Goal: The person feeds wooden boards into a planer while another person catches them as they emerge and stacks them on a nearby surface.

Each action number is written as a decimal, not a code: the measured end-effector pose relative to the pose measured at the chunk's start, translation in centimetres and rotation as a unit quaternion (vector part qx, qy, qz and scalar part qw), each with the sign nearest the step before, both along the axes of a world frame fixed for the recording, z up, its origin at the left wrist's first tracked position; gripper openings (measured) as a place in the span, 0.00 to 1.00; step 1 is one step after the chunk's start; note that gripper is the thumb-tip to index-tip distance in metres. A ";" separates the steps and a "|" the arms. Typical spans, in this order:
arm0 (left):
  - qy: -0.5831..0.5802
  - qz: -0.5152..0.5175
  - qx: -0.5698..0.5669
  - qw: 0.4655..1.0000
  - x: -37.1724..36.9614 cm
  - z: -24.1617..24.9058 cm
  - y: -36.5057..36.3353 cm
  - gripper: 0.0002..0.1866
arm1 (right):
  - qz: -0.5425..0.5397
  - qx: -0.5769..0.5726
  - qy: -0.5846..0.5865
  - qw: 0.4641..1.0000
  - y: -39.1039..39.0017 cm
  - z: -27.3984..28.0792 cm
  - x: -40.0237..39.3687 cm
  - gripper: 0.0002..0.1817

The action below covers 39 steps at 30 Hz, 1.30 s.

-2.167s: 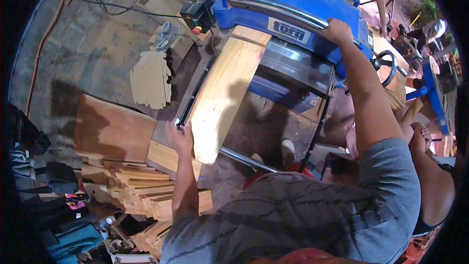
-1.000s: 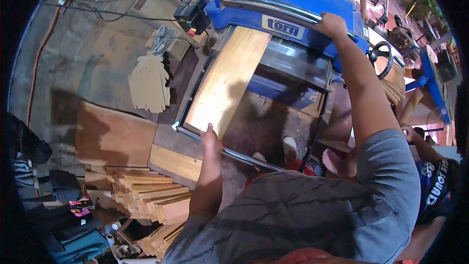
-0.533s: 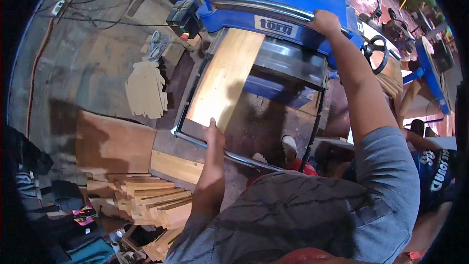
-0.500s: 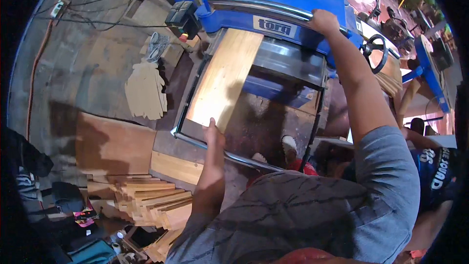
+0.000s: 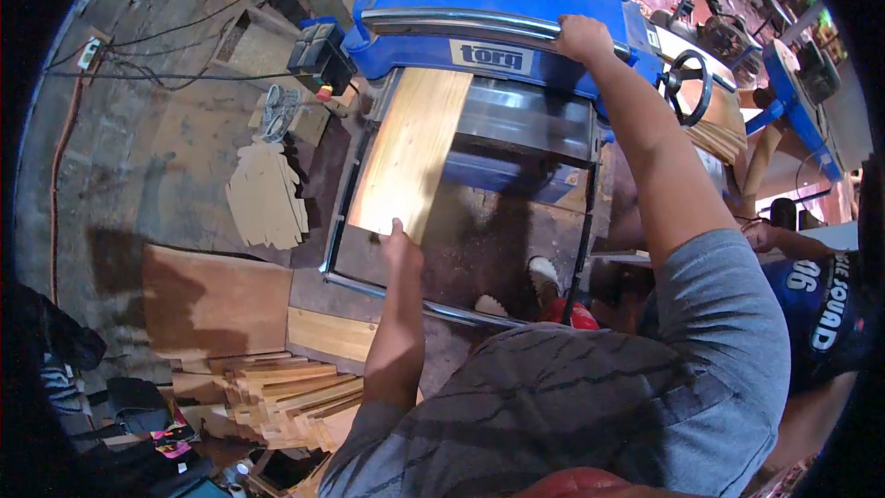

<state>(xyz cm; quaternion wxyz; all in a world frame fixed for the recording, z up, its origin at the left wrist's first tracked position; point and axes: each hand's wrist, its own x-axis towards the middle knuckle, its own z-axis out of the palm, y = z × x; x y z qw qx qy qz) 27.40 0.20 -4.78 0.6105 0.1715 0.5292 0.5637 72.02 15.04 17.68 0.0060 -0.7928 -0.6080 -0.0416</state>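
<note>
A pale wooden board [image 5: 411, 152] lies lengthwise with its far end under the blue thickness planer [image 5: 489, 0], which is marked "torq". My left hand [image 5: 403, 247] grips the board's near end, thumb on top and fingers hidden beneath. Up on the planer, my right hand [image 5: 584, 38] is wrapped round the right part of a shiny metal roller [image 5: 452, 22]. To the right of the board shows the planer's bare metal bed [image 5: 525, 115]. Below it, an open metal frame [image 5: 406, 293] extends toward me.
Stacked wood strips [image 5: 295, 397] and a brown panel [image 5: 217, 304] lie at lower left. A black handwheel [image 5: 690, 88] sticks out on the planer's right. Cables [image 5: 175, 77] cross the floor to a switch box [image 5: 318, 55]. Another person [image 5: 811, 314] is close at my right.
The board has slid a little farther into the planer, with my left hand following its near end. My right hand stays on the roller. The view has shifted slightly.
</note>
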 end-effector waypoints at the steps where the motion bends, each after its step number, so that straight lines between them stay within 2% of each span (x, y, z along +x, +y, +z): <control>1: -0.001 0.000 0.016 1.000 0.4 0.6 0.1 0.21 | 0.001 -0.003 -0.002 1.000 0.0 0.1 -0.1 0.21; 8: -0.032 0.000 0.005 0.999 1.9 1.6 1.4 0.22 | -0.015 -0.005 0.019 1.000 -0.5 0.9 -0.9 0.21; 11: -0.019 0.030 -0.032 0.999 2.6 1.5 1.9 0.23 | 0.003 0.002 0.002 1.000 -0.5 0.5 -0.7 0.23; 13: 0.020 0.003 -0.009 1.000 2.7 1.4 2.1 0.25 | 0.000 0.008 -0.001 1.000 -0.2 0.3 -0.4 0.23; 15: 0.024 -0.001 0.012 1.000 2.4 -0.9 2.9 0.26 | 0.002 0.004 0.006 1.000 -0.4 0.7 -0.8 0.23; 18: 0.021 -0.007 -0.014 1.000 3.2 0.2 3.1 0.26 | -0.003 0.004 0.001 1.000 -0.5 0.8 -0.9 0.21; 20: -0.057 -0.004 -0.004 0.998 3.8 1.6 3.3 0.22 | 0.001 0.018 -0.003 1.000 -0.4 0.7 -0.8 0.20; 21: -0.058 -0.002 -0.004 0.998 4.2 2.5 3.4 0.22 | 0.003 0.018 -0.003 1.000 -0.3 0.6 -0.7 0.20; 23: 0.017 -0.005 -0.099 0.995 4.8 4.6 3.7 0.22 | 0.009 0.015 -0.007 1.000 -0.2 0.5 -0.5 0.20; 24: 0.017 -0.003 -0.098 0.995 4.3 2.4 4.0 0.22 | 0.011 0.016 -0.007 1.000 -0.1 0.4 -0.5 0.20; 25: 0.172 -0.082 -0.013 0.982 3.4 -1.6 4.5 0.22 | 0.008 0.014 -0.008 1.000 0.0 0.3 -0.4 0.20; 26: 0.322 -0.158 0.073 0.931 2.9 -3.7 4.8 0.23 | 0.005 0.013 -0.009 1.000 0.0 0.3 -0.4 0.20; 27: 0.322 -0.157 0.072 0.931 3.2 -3.1 5.0 0.23 | 0.007 0.013 -0.008 1.000 0.0 0.2 -0.3 0.20; 28: 0.163 -0.110 0.015 0.980 3.8 -1.8 5.4 0.22 | 0.008 0.015 -0.006 1.000 0.0 0.2 -0.3 0.20; 29: -0.002 -0.059 -0.042 0.997 4.3 -1.2 5.7 0.21 | 0.009 0.016 -0.003 1.000 0.0 0.2 -0.4 0.20; 33: -0.011 -0.065 -0.027 0.997 5.0 -0.4 6.0 0.19 | 0.011 0.020 0.010 1.000 -0.6 0.9 -1.0 0.21; 35: 0.004 -0.080 -0.060 0.995 5.4 0.3 6.6 0.17 | 0.007 0.011 0.001 1.000 -0.6 0.9 -1.0 0.22; 39: -0.005 -0.114 -0.055 0.992 4.9 -2.0 8.2 0.17 | 0.008 0.010 0.008 1.000 -0.2 0.6 -0.5 0.24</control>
